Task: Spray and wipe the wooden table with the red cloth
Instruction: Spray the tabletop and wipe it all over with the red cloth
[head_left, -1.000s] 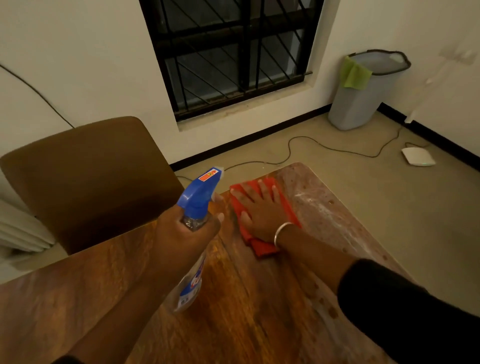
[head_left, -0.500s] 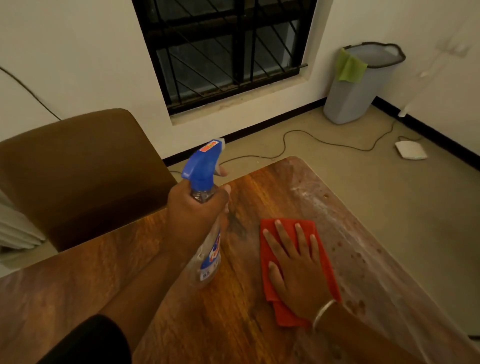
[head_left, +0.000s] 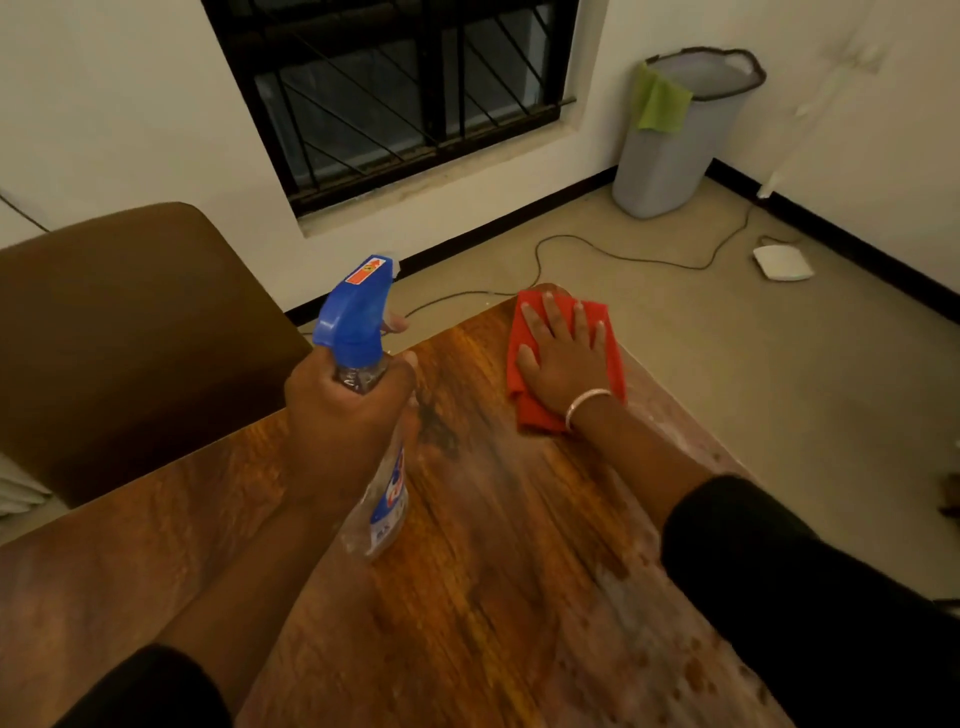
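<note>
Left hand (head_left: 348, 415) grips spray bottle (head_left: 382, 499); right hand (head_left: 563, 358) — flat — presses red cloth (head_left: 524, 410).

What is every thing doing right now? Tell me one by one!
Left hand: grips the bottle's neck.
Bottle: held up over the table, nozzle pointing away.
Right hand: flat, pressing the cloth.
Cloth: folded, at the table's far corner.
Table: streaky near its right edge.
Bin: upright, green rag over its rim.

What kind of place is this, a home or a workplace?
Probably a room in a home: a wooden table with a brown chair, a barred window, and a grey laundry basket.
</note>
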